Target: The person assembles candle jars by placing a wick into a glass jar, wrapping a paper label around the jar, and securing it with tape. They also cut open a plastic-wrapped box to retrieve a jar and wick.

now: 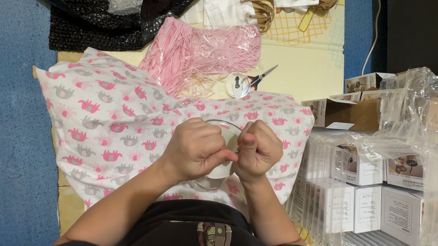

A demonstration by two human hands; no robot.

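Observation:
My left hand (195, 148) and my right hand (257, 149) meet knuckle to knuckle over a pillow (116, 129) patterned with pink and grey shapes. Between them they grip a clear round glass jar (219, 172) with a whitish inside; only its rim and lower edge show past my fingers. The fingers of both hands are curled tight around it, thumbs touching at the middle. What the fingertips pinch on the jar is hidden.
A bag of pink shredded paper (199, 54) lies beyond the pillow, with a small round clear lid (236, 84) and scissors (262, 76) beside it. Black netting (102, 5) sits far left. Plastic-wrapped small white boxes (372, 202) stack at right, cardboard cartons (359, 110) behind.

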